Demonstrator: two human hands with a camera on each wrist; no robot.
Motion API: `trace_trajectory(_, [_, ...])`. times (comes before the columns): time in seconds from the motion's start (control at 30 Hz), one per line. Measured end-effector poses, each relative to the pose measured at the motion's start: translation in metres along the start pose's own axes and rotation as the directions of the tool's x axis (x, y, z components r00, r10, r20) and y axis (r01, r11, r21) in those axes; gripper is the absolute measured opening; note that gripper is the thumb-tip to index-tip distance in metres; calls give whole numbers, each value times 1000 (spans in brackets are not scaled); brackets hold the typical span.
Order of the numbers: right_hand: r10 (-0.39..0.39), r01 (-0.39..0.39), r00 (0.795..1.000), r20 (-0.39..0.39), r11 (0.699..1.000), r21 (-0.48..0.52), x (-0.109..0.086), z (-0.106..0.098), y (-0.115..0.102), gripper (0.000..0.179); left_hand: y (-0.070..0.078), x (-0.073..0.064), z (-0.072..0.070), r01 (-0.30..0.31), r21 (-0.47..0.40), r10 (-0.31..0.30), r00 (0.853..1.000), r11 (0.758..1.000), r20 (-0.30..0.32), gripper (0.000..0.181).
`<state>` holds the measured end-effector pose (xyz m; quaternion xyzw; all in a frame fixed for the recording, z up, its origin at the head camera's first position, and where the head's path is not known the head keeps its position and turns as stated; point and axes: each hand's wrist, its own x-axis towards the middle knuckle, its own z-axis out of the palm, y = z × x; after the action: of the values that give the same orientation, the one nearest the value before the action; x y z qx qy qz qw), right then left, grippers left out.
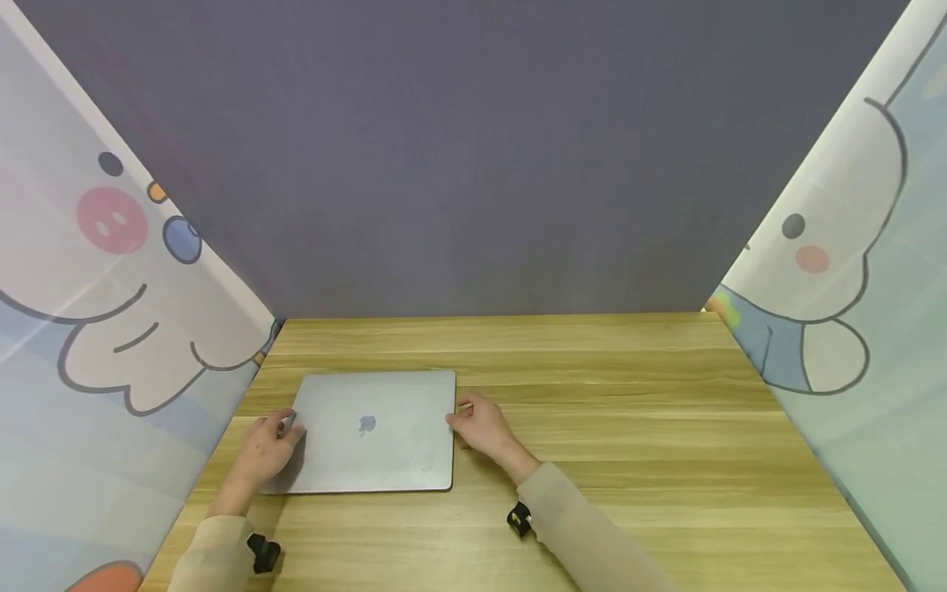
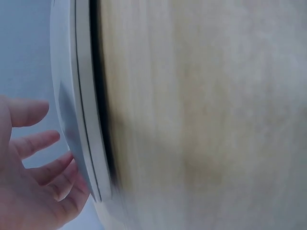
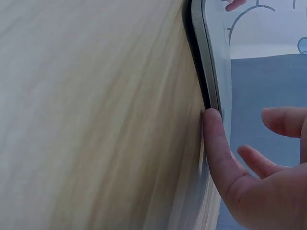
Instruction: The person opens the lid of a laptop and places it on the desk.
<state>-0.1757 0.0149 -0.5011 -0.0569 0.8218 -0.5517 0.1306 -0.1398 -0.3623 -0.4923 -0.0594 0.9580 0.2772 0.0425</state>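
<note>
A closed silver laptop [image 1: 392, 456] lies flat toward the left of the table, its apple logo up. Beside its left edge is my left hand [image 1: 264, 450], thumb and fingers loosely spread. The left wrist view has several fingertips [image 2: 67, 158] right at the laptop's side [image 2: 88, 105], while the thumb stands apart. My right hand [image 1: 484, 429] is at the right edge. In the right wrist view one straight finger [image 3: 216, 134] touches the laptop's edge [image 3: 207, 57] near the wooden surface, and the other digits are spread away from it.
The wood-grain table [image 1: 629, 427] extends to the right of the laptop. A plain grey panel [image 1: 488, 164] rises along its back edge. Cartoon-printed curtains hang at both sides, the left curtain [image 1: 44, 271] and the right curtain [image 1: 851, 271]. Each sleeve carries a small black wrist device.
</note>
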Motion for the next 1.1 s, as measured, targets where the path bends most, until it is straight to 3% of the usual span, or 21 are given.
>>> trace_trajectory(0.37, [21, -20, 1000, -17, 998, 53, 1, 8, -8, 38, 5, 2, -9, 22, -32, -19, 996, 999, 91, 56])
trace_trajectory(0.57, [81, -76, 996, -36, 990, 123, 0, 11, -11, 35, 3, 2, -13, 20, -86, -10, 993, 996, 114, 56])
trace_trajectory(1.1, [184, -164, 981, -55, 952, 260, -2, 13, -14, 34, 7, 7, -6, 112, -154, -109, 994, 982, 29, 54])
